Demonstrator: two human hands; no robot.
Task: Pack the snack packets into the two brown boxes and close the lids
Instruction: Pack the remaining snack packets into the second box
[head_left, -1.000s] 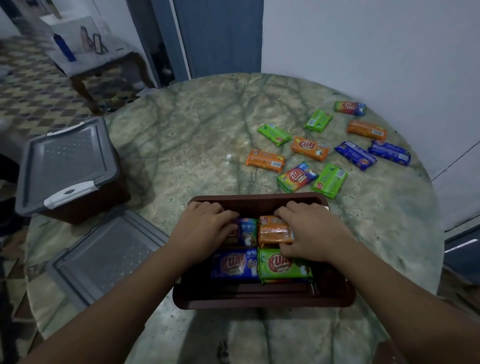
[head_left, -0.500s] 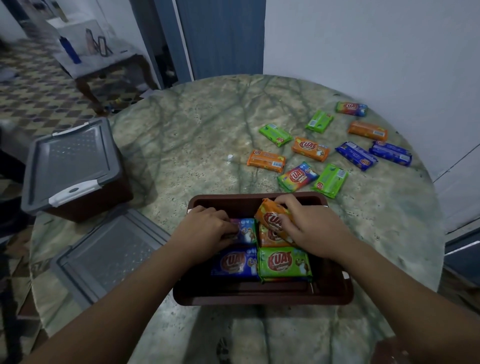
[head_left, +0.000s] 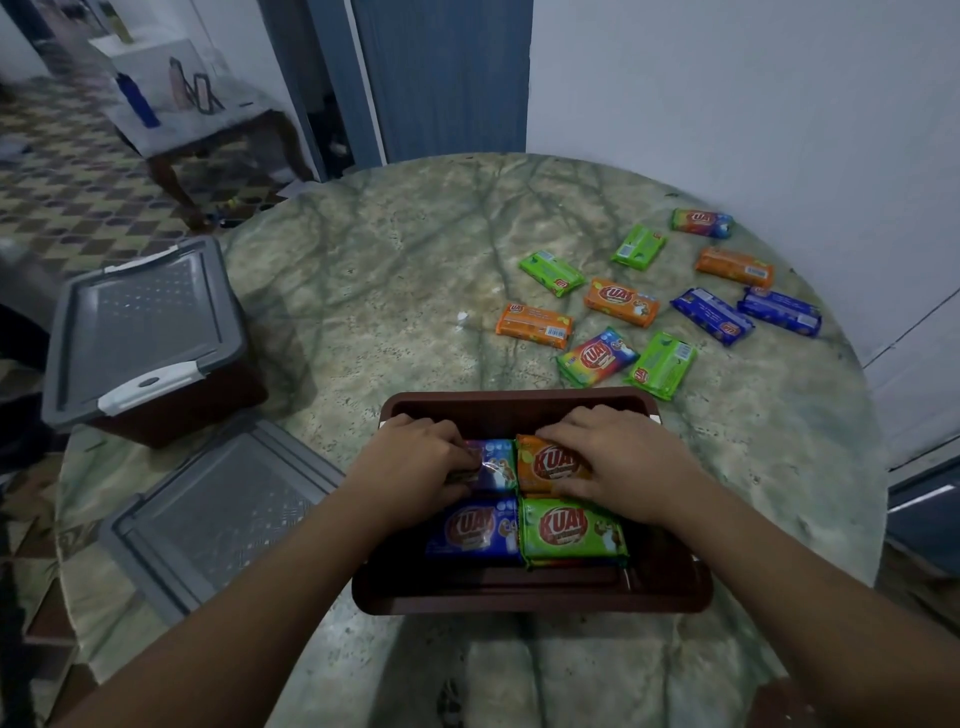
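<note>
Best done by pressing each packet flat and snug against its neighbours before letting go — the open brown box (head_left: 530, 597), at the near edge of the table (head_left: 363, 260), holds 4 packets in 2 rows. The left hand (head_left: 410, 462) rests with curled fingers on the far blue packet (head_left: 496, 464); the right hand (head_left: 618, 457) lies on the orange packet (head_left: 550, 465), fingers bent over it; whether either truly grips, I cannot tell. The hands sit apart, side by side. A near blue packet (head_left: 475, 530) and green packet (head_left: 569, 530) lie label up, glossy and flat. 10 loose packets (head_left: 597, 356) wait toward the far right edge. The second box (head_left: 150, 358), lid on, stands at the left edge — a loose grey lid (head_left: 218, 509) beside it.
</note>
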